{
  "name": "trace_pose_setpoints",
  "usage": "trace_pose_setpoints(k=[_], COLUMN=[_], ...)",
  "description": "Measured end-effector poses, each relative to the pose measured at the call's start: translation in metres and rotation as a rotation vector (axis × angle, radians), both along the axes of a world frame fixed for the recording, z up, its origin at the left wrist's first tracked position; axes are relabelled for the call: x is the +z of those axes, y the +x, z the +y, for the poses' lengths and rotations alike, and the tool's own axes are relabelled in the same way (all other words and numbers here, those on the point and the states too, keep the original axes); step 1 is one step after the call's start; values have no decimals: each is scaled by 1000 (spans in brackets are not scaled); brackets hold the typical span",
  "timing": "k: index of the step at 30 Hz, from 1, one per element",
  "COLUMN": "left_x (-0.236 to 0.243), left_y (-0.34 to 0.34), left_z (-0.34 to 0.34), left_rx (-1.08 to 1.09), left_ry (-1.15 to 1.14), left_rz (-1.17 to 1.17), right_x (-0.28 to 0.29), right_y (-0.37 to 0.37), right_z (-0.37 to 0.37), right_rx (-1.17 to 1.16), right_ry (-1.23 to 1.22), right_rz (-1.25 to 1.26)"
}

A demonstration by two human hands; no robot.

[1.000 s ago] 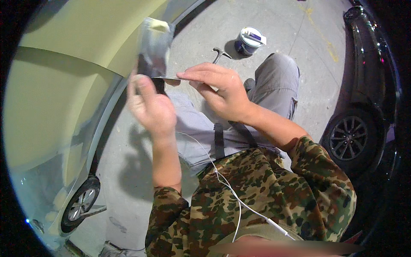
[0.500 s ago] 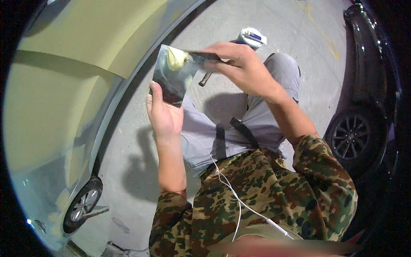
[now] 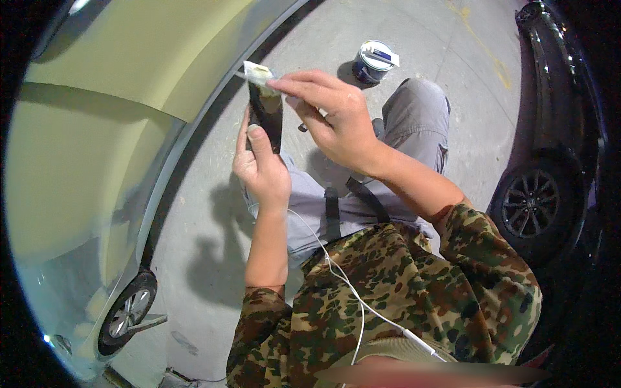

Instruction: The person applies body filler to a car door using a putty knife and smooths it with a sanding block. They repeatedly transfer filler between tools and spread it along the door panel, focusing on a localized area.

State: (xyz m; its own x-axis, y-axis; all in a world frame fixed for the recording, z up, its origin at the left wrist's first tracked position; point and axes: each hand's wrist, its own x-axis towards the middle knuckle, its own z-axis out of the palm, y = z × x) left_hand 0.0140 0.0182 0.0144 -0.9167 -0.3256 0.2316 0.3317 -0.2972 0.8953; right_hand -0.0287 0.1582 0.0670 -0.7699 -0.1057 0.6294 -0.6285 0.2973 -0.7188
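My left hand (image 3: 265, 171) is closed on a dark, flat plate (image 3: 266, 119), held tilted up with pale yellow paste (image 3: 261, 71) near its top. My right hand (image 3: 333, 119) is closed, fingertips pinched on a thin spreader blade (image 3: 272, 82) at the paste; the blade is partly hidden by the fingers. Beyond my right hand, a dark tool handle (image 3: 302, 127) lies on the floor, mostly covered.
A car body (image 3: 97, 136) with yellow-beige and grey patches fills the left, its wheel (image 3: 126, 310) below. A black car (image 3: 563, 116) stands at right. A tub (image 3: 376, 64) with a white lid and something flat on it sits on the concrete floor (image 3: 453, 58) ahead.
Since half a second ago the plate has tilted, showing less of its face. My right hand has shifted left onto the paste at the top, and my left hand slightly right.
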Motion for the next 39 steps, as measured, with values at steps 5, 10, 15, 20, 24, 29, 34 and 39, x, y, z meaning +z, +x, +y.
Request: trace_pose_setpoints(k=[5,10,15,20,24,29,34,39], left_x=[30,67,15,-6,-12,-13,-9,-13], left_y=[-4,-10,-3,-3,2,3,-2,-1], left_z=[-12,-48,-51,-40,-45,-28,-8,-4], left_rx=[132,67,-203,-308,-256,-130,21,39], left_ry=[-165,107,413,455,463,435,244,213], left_rz=[68,321,-86,-106,-194,-127,-70,-77], right_x=[-11,-2,36,22,8,0,-9,-6], right_y=[15,10,-14,-13,-23,-6,6,1], right_z=[-2,11,25,20,53,32,13,5], right_rx=[168,126,258,273,253,-56,-5,43], right_ry=[-57,-177,-633,-249,317,229,198,178], right_rz=[-33,-242,-507,-245,-202,32,-26,-51])
